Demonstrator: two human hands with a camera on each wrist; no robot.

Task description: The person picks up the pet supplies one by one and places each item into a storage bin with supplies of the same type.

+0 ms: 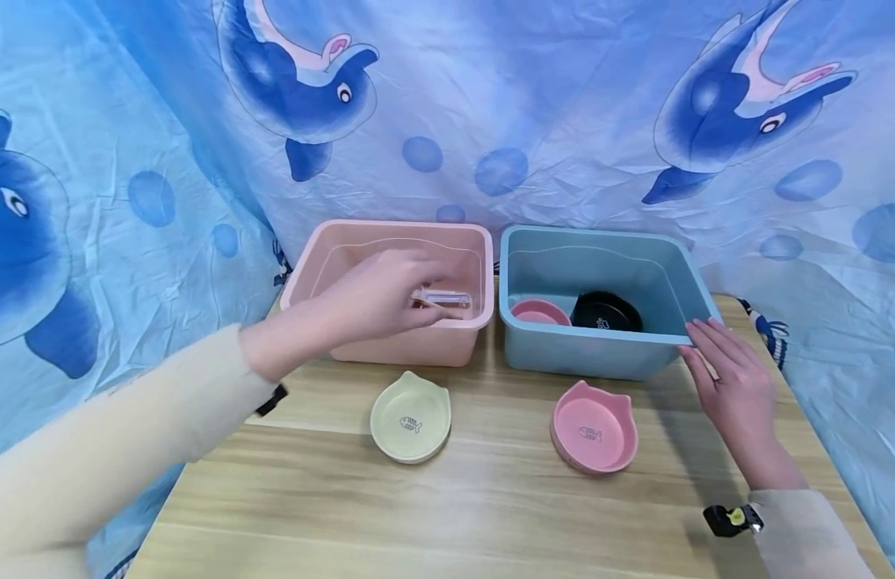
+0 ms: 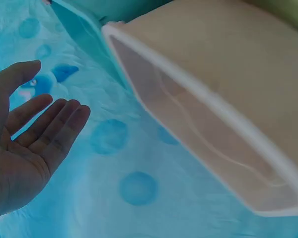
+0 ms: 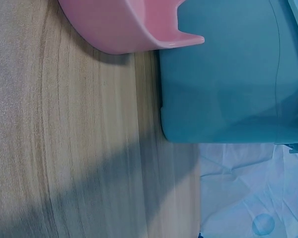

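Observation:
My left hand (image 1: 385,293) reaches over the pink bin (image 1: 404,354), thumb apart from the fingers. In the left wrist view the palm and fingers of that hand (image 2: 37,134) show nothing held. A small clear plastic-looking piece (image 1: 450,299) shows inside this bin, partly hidden by the hand. At the front right corner of the blue bin (image 1: 585,354), my right hand (image 1: 736,382) rests its nearly straight fingers on the rim. Inside the blue bin sit a black bowl (image 1: 606,310) with a paw print and a pink bowl (image 1: 539,312), both partly covered by the front wall.
On the wooden table (image 1: 483,515), a pale yellow cat-eared bowl (image 1: 411,420) stands before the pink bin. A pink cat-eared bowl (image 1: 594,429) with a fish print stands before the blue one. A blue dolphin-print curtain (image 1: 534,104) hangs behind and beside the table.

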